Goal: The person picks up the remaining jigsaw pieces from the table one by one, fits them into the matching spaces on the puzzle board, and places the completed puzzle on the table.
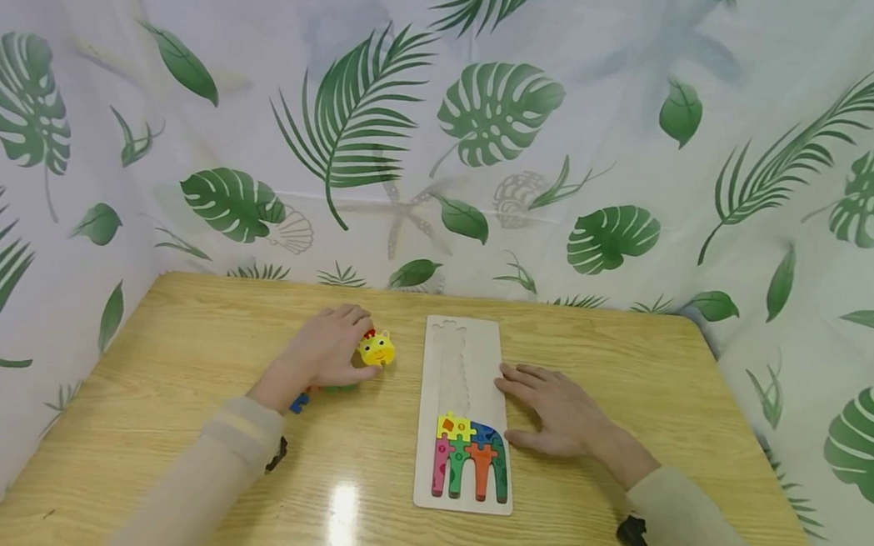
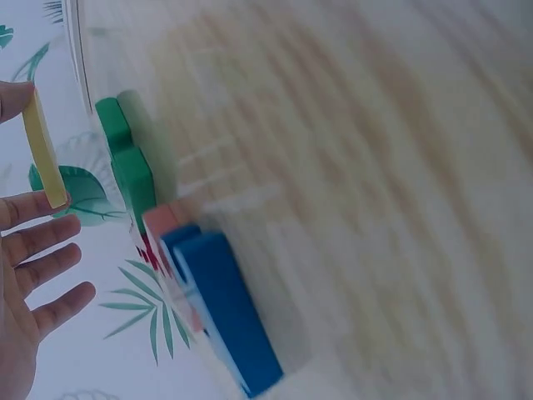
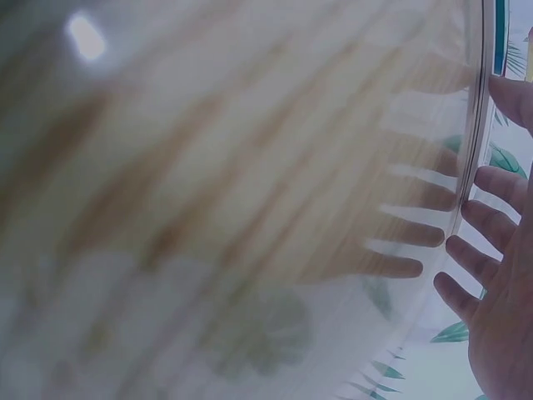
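Observation:
My left hand (image 1: 330, 348) pinches a yellow giraffe-head puzzle piece (image 1: 377, 349) between thumb and index finger, left of the puzzle board (image 1: 427, 439). In the left wrist view that yellow piece (image 2: 43, 150) appears edge-on, raised off the table, the other fingers spread. Below this hand lie loose pieces: a green one (image 2: 129, 167), a salmon one (image 2: 162, 218) and a blue one (image 2: 229, 312), partly covered by the hand in the head view. Fingertips of my right hand (image 1: 555, 410) lie at the board's right edge, its fingers fairly straight and holding nothing.
Several coloured pieces, among them an orange leg (image 1: 481, 472), fill the lower giraffe-shaped recess. The neck and head part of the recess (image 1: 452, 362) shows bare wood. A leaf-printed cloth (image 1: 528, 253) hangs behind the wooden table (image 1: 208, 326).

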Action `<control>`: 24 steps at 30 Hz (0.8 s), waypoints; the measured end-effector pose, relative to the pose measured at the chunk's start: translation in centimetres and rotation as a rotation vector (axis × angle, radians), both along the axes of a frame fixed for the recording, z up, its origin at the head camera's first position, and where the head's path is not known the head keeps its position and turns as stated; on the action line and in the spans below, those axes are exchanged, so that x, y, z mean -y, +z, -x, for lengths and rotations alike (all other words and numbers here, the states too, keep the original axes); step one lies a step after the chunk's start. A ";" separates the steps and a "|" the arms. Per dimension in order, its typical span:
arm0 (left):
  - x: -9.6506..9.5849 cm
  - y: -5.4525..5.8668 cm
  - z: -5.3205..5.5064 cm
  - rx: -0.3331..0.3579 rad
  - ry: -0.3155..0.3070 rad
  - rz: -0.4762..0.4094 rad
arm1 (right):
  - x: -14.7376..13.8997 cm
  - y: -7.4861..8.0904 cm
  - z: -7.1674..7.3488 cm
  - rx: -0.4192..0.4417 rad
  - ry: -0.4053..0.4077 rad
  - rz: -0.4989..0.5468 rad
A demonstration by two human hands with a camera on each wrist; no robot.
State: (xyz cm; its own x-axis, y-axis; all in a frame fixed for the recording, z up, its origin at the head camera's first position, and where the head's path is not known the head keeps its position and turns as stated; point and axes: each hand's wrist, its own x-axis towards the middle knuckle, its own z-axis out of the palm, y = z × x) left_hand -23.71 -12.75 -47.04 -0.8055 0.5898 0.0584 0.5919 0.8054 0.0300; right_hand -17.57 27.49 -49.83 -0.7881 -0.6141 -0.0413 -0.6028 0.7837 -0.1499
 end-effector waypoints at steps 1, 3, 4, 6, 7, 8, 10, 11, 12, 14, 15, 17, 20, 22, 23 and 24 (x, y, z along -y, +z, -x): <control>-0.2 0.0 0.0 0.001 -0.002 -0.003 | 0.0 0.0 0.0 -0.003 0.000 -0.001; -0.7 0.0 0.0 0.002 -0.001 -0.004 | 0.0 0.1 0.0 -0.003 -0.001 0.000; -0.8 0.0 0.0 0.004 0.000 -0.004 | 0.0 0.1 0.1 -0.001 -0.001 -0.002; -1.2 0.0 0.1 0.008 0.002 -0.004 | 0.0 0.1 0.0 0.004 -0.001 -0.004; -1.3 -0.1 0.1 0.010 0.003 -0.002 | 0.1 0.1 0.0 0.005 -0.001 -0.007; -1.4 -0.2 0.2 0.014 0.005 -0.001 | 0.1 0.1 0.0 0.006 -0.001 -0.008; -1.8 -0.3 0.4 0.023 0.008 -0.002 | 0.0 0.2 0.0 0.005 -0.004 -0.011; -1.9 -0.3 0.5 0.026 0.008 -0.002 | 0.0 0.2 0.0 0.006 -0.005 -0.010; -2.1 -0.3 0.6 0.032 0.010 -0.003 | 0.0 0.2 0.0 0.005 -0.005 -0.010; -2.4 -0.4 0.8 0.046 0.016 -0.008 | 0.0 0.2 0.0 -0.001 -0.002 -0.014; -2.6 -0.4 0.9 0.052 0.018 -0.012 | 0.0 0.2 0.0 -0.002 -0.003 -0.014; -2.9 -0.3 1.0 0.062 0.019 -0.017 | -0.1 0.2 0.0 -0.001 -0.004 -0.017; -3.4 -0.3 1.3 0.075 0.020 -0.015 | 0.0 0.2 0.0 -0.002 -0.004 -0.024; -3.7 -0.3 1.5 0.076 0.016 -0.005 | 0.0 0.2 0.0 -0.001 -0.002 -0.018; -3.9 -0.4 1.5 0.077 0.015 0.001 | 0.0 0.2 0.0 -0.001 -0.001 -0.015; -4.0 -0.4 1.6 0.076 0.013 0.009 | 0.0 0.2 0.0 -0.001 0.001 -0.012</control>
State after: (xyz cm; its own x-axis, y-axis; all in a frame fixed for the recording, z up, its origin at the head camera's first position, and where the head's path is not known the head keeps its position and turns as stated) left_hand -25.34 -8.72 -47.42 -0.8151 0.5792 -0.0083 0.5775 0.8136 0.0673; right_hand -17.60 27.48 -49.66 -0.7879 -0.6140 -0.0475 -0.6034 0.7851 -0.1399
